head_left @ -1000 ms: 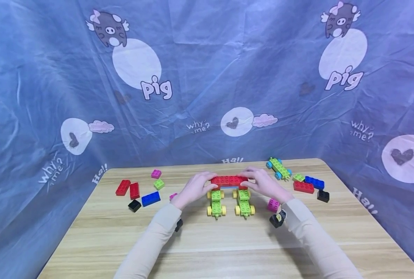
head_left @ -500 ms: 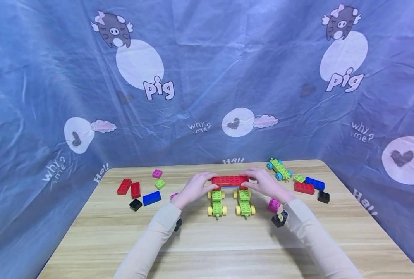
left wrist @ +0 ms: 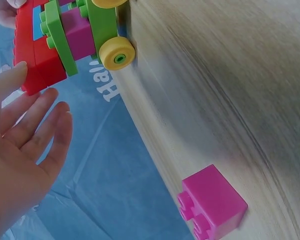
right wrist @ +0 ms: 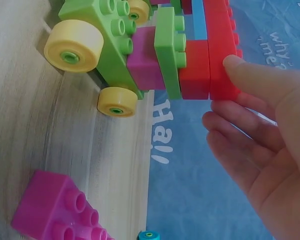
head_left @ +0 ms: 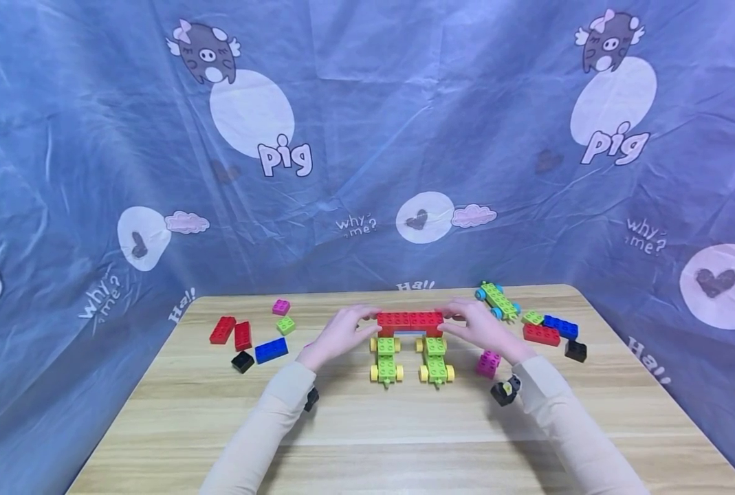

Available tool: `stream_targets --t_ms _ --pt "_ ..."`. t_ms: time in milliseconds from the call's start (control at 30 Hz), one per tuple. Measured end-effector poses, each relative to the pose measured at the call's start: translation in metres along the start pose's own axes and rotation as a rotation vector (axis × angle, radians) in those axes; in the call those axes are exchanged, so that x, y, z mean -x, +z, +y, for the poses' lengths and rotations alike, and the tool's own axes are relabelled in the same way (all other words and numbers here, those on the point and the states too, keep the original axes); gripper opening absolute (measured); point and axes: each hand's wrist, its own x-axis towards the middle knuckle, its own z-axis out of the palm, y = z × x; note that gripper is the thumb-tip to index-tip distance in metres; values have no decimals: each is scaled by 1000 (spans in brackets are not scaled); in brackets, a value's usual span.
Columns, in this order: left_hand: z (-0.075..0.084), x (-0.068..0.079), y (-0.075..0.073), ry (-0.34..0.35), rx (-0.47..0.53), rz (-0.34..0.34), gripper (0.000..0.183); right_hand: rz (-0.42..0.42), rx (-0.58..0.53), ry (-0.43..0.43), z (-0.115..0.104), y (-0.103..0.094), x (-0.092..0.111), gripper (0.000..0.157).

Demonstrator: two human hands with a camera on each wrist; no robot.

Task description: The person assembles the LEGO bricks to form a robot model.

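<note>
A brick bridge stands mid-table on two green wheeled bases (head_left: 386, 371) with yellow wheels. Two long red bricks (head_left: 410, 321) lie end to end along its top. Magenta bricks (right wrist: 146, 60), green bricks (right wrist: 166, 52) and a blue brick (right wrist: 200, 22) show beneath them. My left hand (head_left: 341, 333) is at the bridge's left end, its thumb tip right at the red brick and its other fingers spread loosely. At the opposite end is my right hand (head_left: 481, 328), thumb tip overlapping the red brick in the right wrist view, fingers extended loosely below.
Red, blue, black, green and magenta bricks lie on the left, including a blue brick (head_left: 271, 350). One magenta brick (head_left: 488, 363) sits by my right wrist. At the back right are a green base with blue wheels (head_left: 497, 300) and several bricks, including a red brick (head_left: 541, 335).
Both hands have eased outward from the ends of the red bricks, left hand to the left and right hand to the right. The bridge stays in place.
</note>
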Motion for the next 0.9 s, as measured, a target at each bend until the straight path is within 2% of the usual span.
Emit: stream_targets --t_ms 367,500,733,900 --pt "1 1 0 -2 -21 21 39 17 -22 -2 0 1 2 34" --pt "1 4 -2 -17 -11 23 39 -7 -40 38 -2 1 3 34" --pt "-1 11 -14 -60 17 33 39 6 -27 27 -3 -1 3 33" --pt "-10 23 -26 -44 20 67 37 7 -27 15 -1 0 2 34"
